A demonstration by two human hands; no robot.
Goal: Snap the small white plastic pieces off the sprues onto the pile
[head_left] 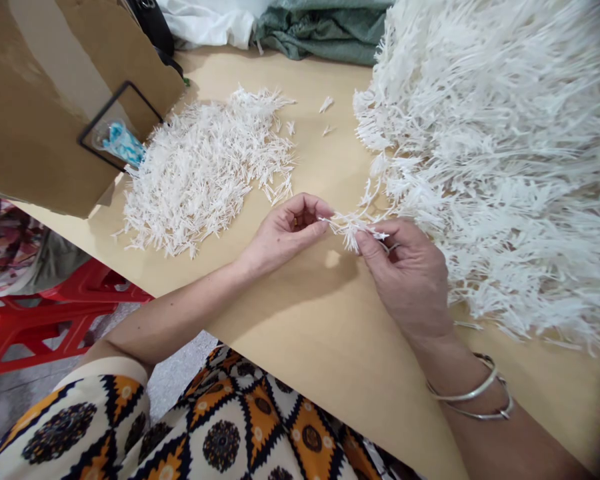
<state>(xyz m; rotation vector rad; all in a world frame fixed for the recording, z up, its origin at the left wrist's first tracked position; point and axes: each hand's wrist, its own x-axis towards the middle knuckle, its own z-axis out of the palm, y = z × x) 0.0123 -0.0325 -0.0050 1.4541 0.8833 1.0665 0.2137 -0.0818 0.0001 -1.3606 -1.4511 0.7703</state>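
Note:
My left hand (286,230) and my right hand (410,273) meet over the middle of a tan table (300,333). Both pinch the same small cluster of white plastic strips (353,227), the left at its left tip, the right at its right end. The cluster still trails thin strands up to the big heap of long white strips (500,153) that fills the right side. A flatter pile of short white pieces (205,167) lies left of my hands. Silver bangles circle my right wrist.
A brown cardboard box (55,100) with a clear window showing something blue stands at the back left. Green and white cloths (320,27) lie at the far edge. A red plastic stool (50,320) sits below the table's left edge. A few stray pieces (325,103) lie between the piles.

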